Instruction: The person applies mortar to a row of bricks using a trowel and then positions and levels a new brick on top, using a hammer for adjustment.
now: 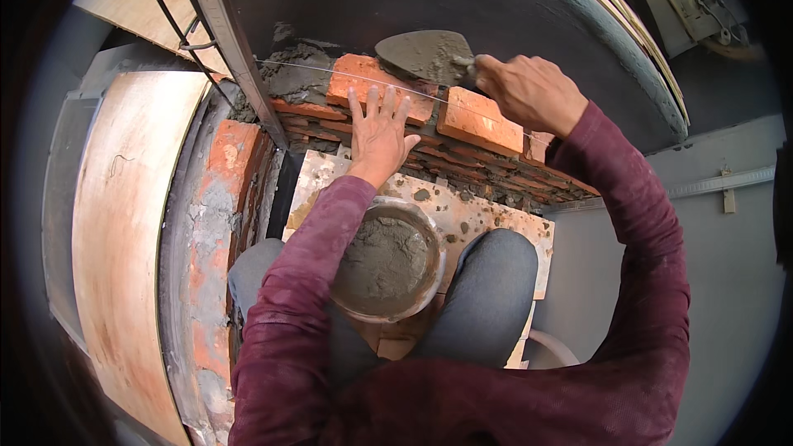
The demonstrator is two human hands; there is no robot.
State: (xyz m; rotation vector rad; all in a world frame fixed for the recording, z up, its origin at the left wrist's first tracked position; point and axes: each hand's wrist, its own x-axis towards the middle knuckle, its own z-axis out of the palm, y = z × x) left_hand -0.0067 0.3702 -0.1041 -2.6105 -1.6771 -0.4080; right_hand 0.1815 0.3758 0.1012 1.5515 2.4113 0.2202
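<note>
Left hand (pixel 378 130): flat on brick (pixel 376 87), fingers spread, at 12 o'clock.
Right hand (pixel 529 92): fingers clamped on trowel (pixel 425 55), mortar-laden, just above brick.
Mortar pan (pixel 388 260): centre, between knees.

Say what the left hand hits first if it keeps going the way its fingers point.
Probably nothing new: the left hand already lies flat on the brick, fingertips near the guide string. Further on comes wet mortar; depth is uncertain.

No packages, labels, signs or screens appear anywhere in this view.
</note>
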